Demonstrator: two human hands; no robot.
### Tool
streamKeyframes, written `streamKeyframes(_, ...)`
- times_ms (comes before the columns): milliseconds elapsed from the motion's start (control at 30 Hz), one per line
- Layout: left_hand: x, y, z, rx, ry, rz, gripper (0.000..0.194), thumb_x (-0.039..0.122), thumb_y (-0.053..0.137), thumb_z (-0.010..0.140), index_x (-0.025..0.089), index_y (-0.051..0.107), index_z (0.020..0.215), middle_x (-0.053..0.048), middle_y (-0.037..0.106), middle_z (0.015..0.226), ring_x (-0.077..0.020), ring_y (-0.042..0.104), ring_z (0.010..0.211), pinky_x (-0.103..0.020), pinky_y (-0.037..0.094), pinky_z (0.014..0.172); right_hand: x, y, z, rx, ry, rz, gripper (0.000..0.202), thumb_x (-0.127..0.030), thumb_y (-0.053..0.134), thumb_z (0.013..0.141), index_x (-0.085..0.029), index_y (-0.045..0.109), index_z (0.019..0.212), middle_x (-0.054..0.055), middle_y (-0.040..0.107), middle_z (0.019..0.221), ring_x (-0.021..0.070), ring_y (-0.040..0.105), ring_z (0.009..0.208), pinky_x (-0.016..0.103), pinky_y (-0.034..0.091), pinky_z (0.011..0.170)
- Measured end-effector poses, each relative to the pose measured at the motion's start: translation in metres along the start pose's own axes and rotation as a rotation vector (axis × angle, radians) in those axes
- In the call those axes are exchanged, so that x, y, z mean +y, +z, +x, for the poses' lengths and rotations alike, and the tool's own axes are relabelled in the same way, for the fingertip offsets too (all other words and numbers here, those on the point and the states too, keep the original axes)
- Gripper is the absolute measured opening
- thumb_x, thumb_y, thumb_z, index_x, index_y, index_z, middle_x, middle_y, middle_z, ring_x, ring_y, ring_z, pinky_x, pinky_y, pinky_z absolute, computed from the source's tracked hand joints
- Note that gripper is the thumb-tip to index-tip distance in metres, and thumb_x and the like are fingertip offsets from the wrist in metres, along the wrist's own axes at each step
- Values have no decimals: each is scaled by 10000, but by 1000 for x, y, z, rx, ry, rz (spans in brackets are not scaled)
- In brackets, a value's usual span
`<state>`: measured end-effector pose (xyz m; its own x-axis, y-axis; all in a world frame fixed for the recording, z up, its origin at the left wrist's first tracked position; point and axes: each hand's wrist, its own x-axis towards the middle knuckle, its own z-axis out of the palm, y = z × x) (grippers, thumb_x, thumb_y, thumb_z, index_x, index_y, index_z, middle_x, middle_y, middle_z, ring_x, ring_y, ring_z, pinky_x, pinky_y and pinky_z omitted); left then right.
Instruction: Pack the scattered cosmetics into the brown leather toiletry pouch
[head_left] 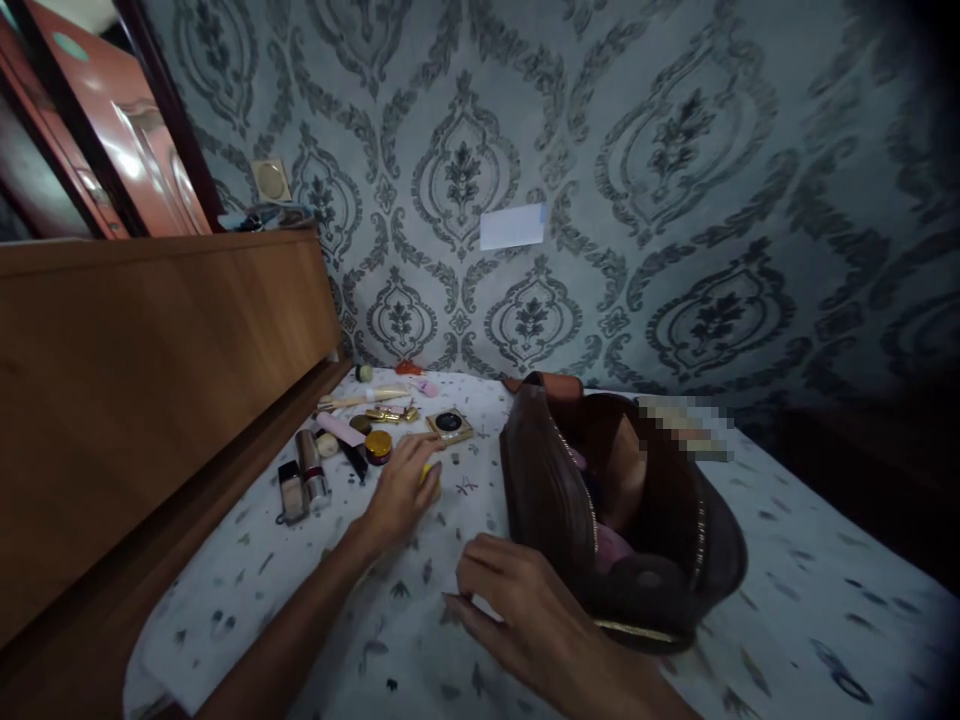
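My left hand is low over the patterned cloth, its fingers closed round a small yellow item that is mostly hidden by them. Just beyond the fingertips lies a square gold compact with a dark round centre. A jar with a gold lid sits to the left of that hand. Near the front wall of a dark brown handbag is my right hand, fingers loosely bent, thumb apart and nothing visible between them. The bag stands unzipped, with pink items and a tan piece inside.
Left of my left hand are several cosmetics, among them a foundation bottle, a silver-capped tube, a pink tube and brushes. A wooden panel borders the left side; a patterned wall rises behind.
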<state>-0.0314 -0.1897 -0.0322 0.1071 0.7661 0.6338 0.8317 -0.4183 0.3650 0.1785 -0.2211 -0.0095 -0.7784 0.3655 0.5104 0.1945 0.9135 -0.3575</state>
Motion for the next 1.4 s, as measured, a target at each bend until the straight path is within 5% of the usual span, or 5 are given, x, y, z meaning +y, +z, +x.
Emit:
streamKeyframes(200,-70,-21,-13,49,-196,269,301,78,420,907,171,612,1119,-121,638,1145,-268,553,1140,-463,461,1010,27,58,3,-37,221,176,183,-90,601,829,-207,654,959,44,664,949,192,635,910,291,496,810)
streamKeyframes(367,-93,-30,-25,-17,-317,468,425,18,389,868,125,585,1229,-195,594,1289,-345,459,1286,-540,388,1045,37,81,16,126,381,344,203,-112,539,811,-199,654,954,56,672,924,208,648,890,326,517,800)
streamKeyframes(567,-93,-27,-29,-133,-363,614,427,14,394,877,141,589,1236,-169,632,1276,-316,509,1252,-524,347,1066,48,102,19,290,468,426,189,-149,482,830,-191,651,903,60,668,861,203,652,808,312,522,725)
streamKeyframes(1067,-79,-30,-16,-178,-345,577,314,103,384,941,138,606,1160,-180,635,1191,-341,535,1167,-520,387,1001,48,104,12,299,448,401,225,-117,468,846,-191,651,956,67,665,903,200,640,828,305,511,739)
streamKeyframes(1400,-74,19,46,-324,-94,311,221,257,543,944,191,575,1152,-82,627,1190,-229,546,1161,-356,437,1014,47,104,11,312,451,409,227,-85,456,821,-193,630,920,69,657,895,215,645,854,315,510,761)
